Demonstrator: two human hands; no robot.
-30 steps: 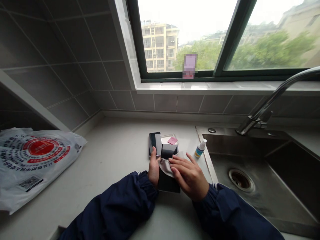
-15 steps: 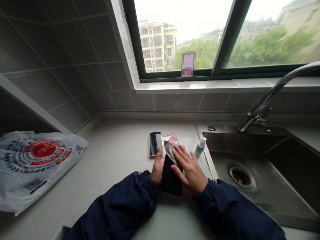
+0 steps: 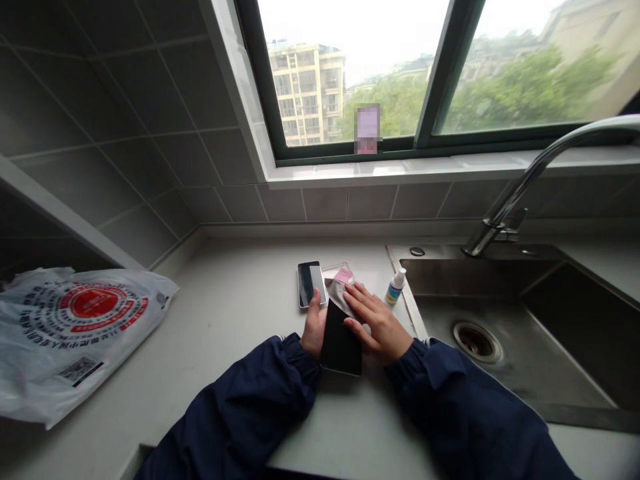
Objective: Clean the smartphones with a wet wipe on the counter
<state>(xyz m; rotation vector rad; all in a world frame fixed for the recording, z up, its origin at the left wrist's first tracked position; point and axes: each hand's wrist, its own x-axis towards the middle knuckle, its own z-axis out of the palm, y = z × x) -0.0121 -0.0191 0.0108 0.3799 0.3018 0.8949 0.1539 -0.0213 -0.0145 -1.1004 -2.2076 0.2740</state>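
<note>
My left hand (image 3: 315,327) is closed around the left edge of a flat black-screened tablet (image 3: 341,347), its thumb along the side. A grey cleaning cloth (image 3: 339,295) with a zigzag edge lies over the tablet's far part. My right hand (image 3: 378,325) presses the cloth down with nearly straight fingers, its thumb bent over the black screen. Just beyond my left thumb, a phone (image 3: 311,283) with a dark screen rests on the counter. Beside it lies a clear case (image 3: 332,269) with a pink piece (image 3: 343,275) on it, both partly hidden by the cloth.
A small white spray bottle (image 3: 395,287) with a blue and yellow label stands by the sink rim. The steel sink (image 3: 505,280) and its curved tap (image 3: 515,183) are on the right. A printed white plastic bag (image 3: 87,333) lies on the counter (image 3: 240,293) at left.
My view has shifted slightly. The tablet's near edge appears a little higher, and both hands keep nearly the same places on the tablet and cloth.
</note>
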